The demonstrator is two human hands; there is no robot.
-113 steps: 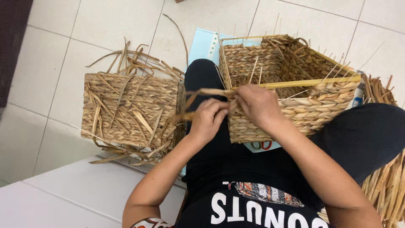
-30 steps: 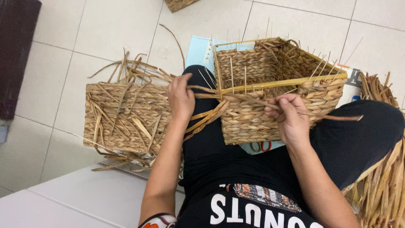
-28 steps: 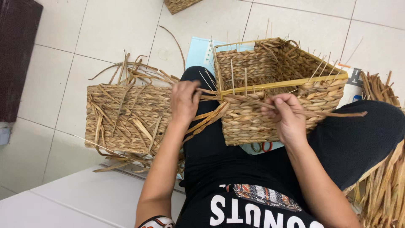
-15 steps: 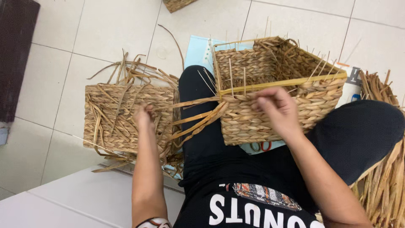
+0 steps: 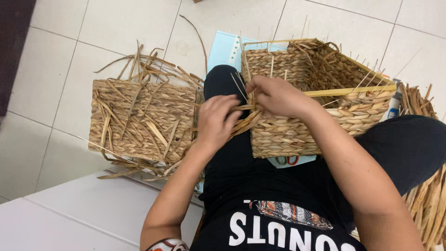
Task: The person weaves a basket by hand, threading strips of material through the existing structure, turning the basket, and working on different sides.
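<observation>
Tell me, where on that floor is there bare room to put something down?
Bare white tile floor lies left of and beyond the flat woven panel, plus a patch right of the basket. It is crowded where the left hand and right hand meet at the basket's corner.

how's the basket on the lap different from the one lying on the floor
The basket on the lap sits open side up, with thin stakes poking above its rim; the basket on the floor shows only a flat woven face with loose strands sticking out. The left hand and right hand work at a corner of the lap basket; nothing touches the floor one. Both are rectangular, woven from the same tan straw.
</observation>
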